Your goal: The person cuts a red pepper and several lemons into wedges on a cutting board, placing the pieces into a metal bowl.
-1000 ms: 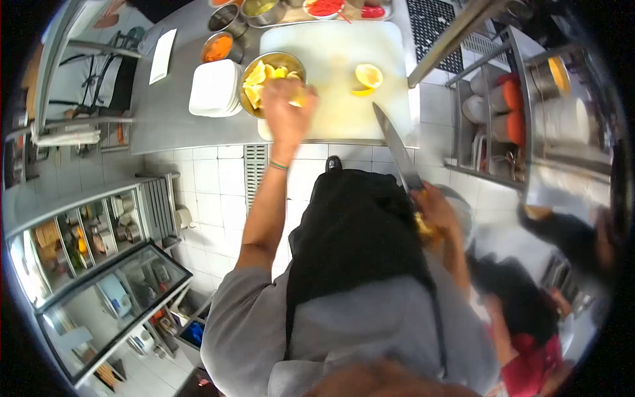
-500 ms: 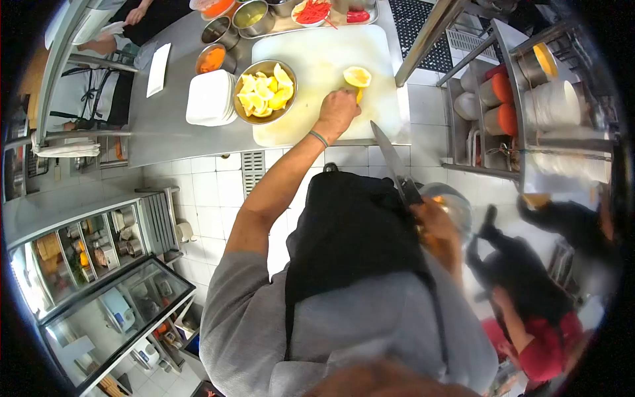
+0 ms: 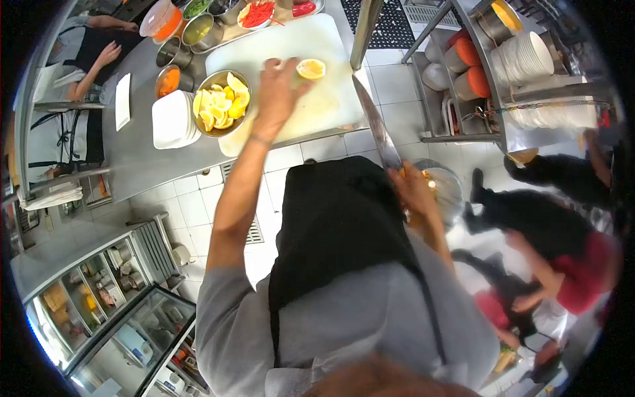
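Note:
My left hand (image 3: 278,92) hovers over or rests on the white cutting board (image 3: 334,106), its fingers spread and nothing visible in them. Just right of its fingertips lies a cut lemon piece (image 3: 311,69), pulp facing up. To the hand's left, a metal bowl (image 3: 243,120) is heaped with lemon wedges (image 3: 218,104). In my right hand (image 3: 415,188) is a large kitchen knife (image 3: 377,122), held by its handle at my right side, the blade pointing up toward the board's right edge.
White square dishes (image 3: 173,124) are stacked left of the bowl. Metal containers (image 3: 202,33) of cut vegetables line the back. A metal post (image 3: 366,33) rises by the board's right corner. Shelving (image 3: 456,99) stands right. Co-workers (image 3: 536,192) are at the right; others are at upper left.
My left hand has moved left from beside the lemon piece toward the bowl, and its fingers have spread. The yellow piece beneath it no longer shows. The knife stays in my right hand.

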Tool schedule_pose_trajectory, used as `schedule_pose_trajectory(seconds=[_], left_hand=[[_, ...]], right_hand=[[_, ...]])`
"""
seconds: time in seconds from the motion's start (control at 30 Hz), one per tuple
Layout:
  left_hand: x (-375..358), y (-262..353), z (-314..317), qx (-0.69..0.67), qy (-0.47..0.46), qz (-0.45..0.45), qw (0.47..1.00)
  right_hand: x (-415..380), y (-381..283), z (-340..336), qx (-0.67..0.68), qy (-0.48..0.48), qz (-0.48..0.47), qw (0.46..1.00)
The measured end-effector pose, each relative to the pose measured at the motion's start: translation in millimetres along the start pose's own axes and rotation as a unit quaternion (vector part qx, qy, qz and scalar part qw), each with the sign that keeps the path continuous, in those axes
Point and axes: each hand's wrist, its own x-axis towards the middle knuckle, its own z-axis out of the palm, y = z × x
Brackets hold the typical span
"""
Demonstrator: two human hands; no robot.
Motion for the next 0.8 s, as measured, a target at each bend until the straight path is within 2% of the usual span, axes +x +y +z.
schedule_pose_trajectory(seconds=[0.03, 0.13, 0.2, 0.37, 0.53, 0.8], left_hand=[[-2.2, 13.6, 25.9, 0.024, -0.002, -0.02, 1.0], [-0.5, 15.3, 72.3, 0.006, 0.062, -0.075, 0.995], [-9.1, -3.6, 80.7, -0.072, 0.061, -0.061, 0.994], [-63.8, -18.4, 44.2, -0.208, 0.061, 0.013, 0.976], [-69.4, -34.0, 48.0, -0.193, 0.057, 0.06, 0.978], [-55.1, -30.0, 44.1, -0.208, 0.047, 0.073, 0.974]], right_hand=[[10.0, 10.1, 6.0, -0.053, 0.053, -0.091, 0.993], [42.0, -17.4, 12.3, -0.038, 0.036, 0.002, 0.999], [64.9, -21.3, 22.9, -0.1, 0.049, -0.025, 0.993], [68.4, -76.6, 32.8, -0.188, 0.061, -0.085, 0.977], [85.5, -85.1, 43.1, -0.327, -0.008, -0.105, 0.939], [58.9, -128.5, 3.2, -0.403, -0.07, -0.084, 0.909]])
